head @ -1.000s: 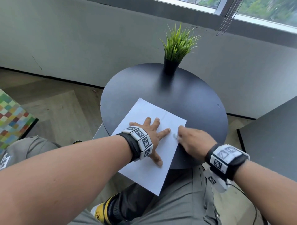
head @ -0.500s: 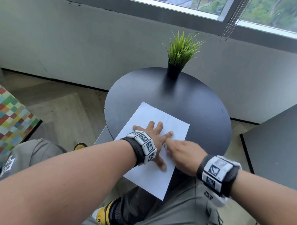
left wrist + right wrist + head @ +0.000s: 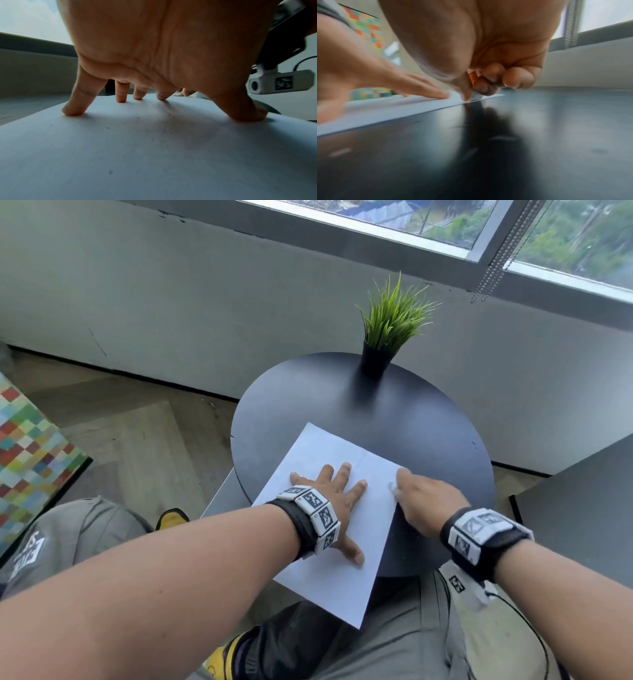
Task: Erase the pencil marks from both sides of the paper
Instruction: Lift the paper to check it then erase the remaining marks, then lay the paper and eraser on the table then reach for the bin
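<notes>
No words, brands or numbers are reading clearly anywhere. Black-and-white square code markers are showing on both wristbands [image 3: 317, 510], at about 6 o'clock from the potted plant. White lettering on the grey trouser leg [image 3: 29, 553] is appearing too blurred to read.

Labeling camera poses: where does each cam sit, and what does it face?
Head: above, facing down at the paper on the round table; both forearms show.
Left wrist: under the left hand, facing its spread fingers on the paper.
Right wrist: under the right hand, facing the eraser.
All share the paper.
</notes>
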Available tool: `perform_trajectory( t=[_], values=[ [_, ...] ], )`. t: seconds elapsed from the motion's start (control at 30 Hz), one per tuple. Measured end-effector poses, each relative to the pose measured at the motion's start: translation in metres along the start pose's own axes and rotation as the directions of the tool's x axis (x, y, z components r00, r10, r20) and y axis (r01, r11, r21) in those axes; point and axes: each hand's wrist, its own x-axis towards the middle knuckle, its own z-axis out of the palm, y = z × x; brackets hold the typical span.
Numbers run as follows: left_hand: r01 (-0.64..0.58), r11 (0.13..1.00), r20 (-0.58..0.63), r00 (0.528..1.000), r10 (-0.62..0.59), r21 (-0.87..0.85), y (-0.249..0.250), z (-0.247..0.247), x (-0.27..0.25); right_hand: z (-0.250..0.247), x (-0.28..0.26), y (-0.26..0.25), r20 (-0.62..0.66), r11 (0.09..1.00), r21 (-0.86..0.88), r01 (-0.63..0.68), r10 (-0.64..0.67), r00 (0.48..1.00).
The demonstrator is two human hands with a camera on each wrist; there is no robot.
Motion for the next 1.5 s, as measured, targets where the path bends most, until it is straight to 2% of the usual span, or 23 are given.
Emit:
perform_trajectory(
  t=[0.07, 0.13, 0.2, 0.27, 0.37, 0.47, 0.53, 0.63, 0.67, 0.77, 0.8, 0.83, 0.87, 0.9, 0.97, 1.03, 1.1, 1.13, 1.23, 1.33, 1.4, 1.47, 1.5],
  values=[
    [0.007, 0.999, -0.016, 1.0, -0.008, -0.051, -0.003, -0.001, -0.001, -0.007, 0.013, 0.025, 0.003, 0.992, 0.051, -0.116, 0.116, 0.993],
    [0.039, 0.99, -0.069, 0.996, -0.049, -0.138, -0.015, -0.005, -0.006, -0.007, 0.019, 0.043, -0.007, 0.981, 0.096, -0.167, 0.168, 0.986],
    [0.099, 0.975, -0.133, 0.983, -0.128, -0.201, -0.037, -0.009, -0.013, -0.003, 0.018, 0.056, 0.003, 0.971, 0.116, -0.211, 0.212, 0.977],
    [0.201, 0.948, -0.162, 0.956, -0.245, -0.248, -0.064, -0.01, -0.024, 0.002, 0.012, 0.061, -0.052, 0.965, 0.083, -0.25, 0.255, 0.966],
    [0.374, 0.852, -0.116, 0.89, -0.44, -0.367, -0.096, 0.0, -0.043, 0.008, -0.002, 0.044, -0.15, 0.981, 0.11, -0.16, 0.176, 0.973],
    [0.45, 0.644, 0.04, 0.837, -0.546, -0.618, -0.113, 0.013, -0.059, 0.019, -0.017, 0.007, -0.083, 0.99, 0.137, 0.026, -0.015, 0.996],
    [0.394, 0.538, 0.089, 0.859, -0.505, -0.745, -0.116, 0.017, -0.066, 0.024, -0.024, -0.013, -0.059, 0.987, 0.146, 0.074, -0.066, 0.996],
    [0.293, 0.539, 0.048, 0.905, -0.422, -0.79, -0.114, 0.009, -0.073, 0.02, -0.025, -0.025, -0.041, 0.987, 0.143, 0.075, -0.069, 0.997],
    [0.256, 0.508, 0.04, 0.917, -0.397, -0.822, -0.112, 0.006, -0.074, 0.016, -0.026, -0.026, -0.03, 0.987, 0.143, 0.067, -0.063, 0.998],
    [0.074, 0.462, -0.098, 0.936, -0.338, -0.884, -0.105, -0.005, -0.082, 0.004, -0.028, -0.022, 0.006, 0.985, 0.171, 0.013, -0.014, 1.0],
    [-0.013, 0.431, -0.171, 0.928, -0.33, -0.902, -0.104, -0.008, -0.084, -0.003, -0.028, -0.021, 0.02, 0.978, 0.209, -0.015, 0.011, 1.0],
    [-0.115, 0.353, -0.233, 0.921, -0.313, -0.928, -0.103, -0.012, -0.085, -0.009, -0.027, -0.017, 0.036, 0.95, 0.306, -0.055, 0.046, 0.998],
    [-0.204, 0.248, -0.275, 0.914, -0.299, -0.947, -0.103, -0.017, -0.086, -0.018, -0.026, -0.014, 0.059, 0.875, 0.472, -0.103, 0.085, 0.995],
    [-0.282, 0.151, -0.316, 0.902, -0.295, -0.947, -0.101, -0.024, -0.088, -0.027, -0.026, -0.013, 0.08, 0.734, 0.665, -0.135, 0.11, 0.991],
    [-0.393, 0.071, -0.394, 0.861, -0.322, -0.917, -0.1, -0.035, -0.089, -0.05, -0.026, -0.011, 0.056, 0.409, 0.904, -0.121, 0.165, 0.985],
    [-0.455, 0.051, -0.442, 0.824, -0.356, -0.889, -0.097, -0.049, -0.092, -0.078, -0.029, -0.01, -0.046, 0.205, 0.979, -0.008, 0.256, 0.966],
    [-0.508, 0.035, -0.482, 0.79, -0.38, -0.861, -0.097, -0.06, -0.093, -0.103, -0.034, -0.008, -0.169, 0.058, 0.985, 0.16, 0.224, 0.96],
    [-0.515, 0.038, -0.489, 0.784, -0.382, -0.856, -0.098, -0.064, -0.093, -0.114, -0.038, -0.009, -0.233, 0.027, 0.972, 0.232, 0.18, 0.956],
    [-0.464, 0.077, -0.454, 0.799, -0.394, -0.883, -0.101, -0.061, -0.086, -0.129, -0.047, -0.013, -0.315, 0.071, 0.948, 0.309, 0.107, 0.943],
    [-0.343, 0.048, -0.335, 0.864, -0.377, -0.938, -0.102, -0.035, -0.072, -0.112, -0.049, -0.018, -0.241, 0.293, 0.933, 0.208, 0.081, 0.967],
    [-0.271, 0.095, -0.288, 0.892, -0.348, -0.958, -0.1, -0.024, -0.067, -0.095, -0.05, -0.021, -0.151, 0.434, 0.895, 0.106, 0.07, 0.986],
    [-0.276, 0.188, -0.327, 0.875, -0.357, -0.943, -0.104, -0.027, -0.063, -0.093, -0.047, -0.022, -0.141, 0.429, 0.9, 0.078, 0.117, 0.983],
    [-0.294, 0.233, -0.365, 0.85, -0.379, -0.927, -0.107, -0.033, -0.06, -0.096, -0.042, -0.021, -0.153, 0.37, 0.925, 0.083, 0.164, 0.975]
  ],
)
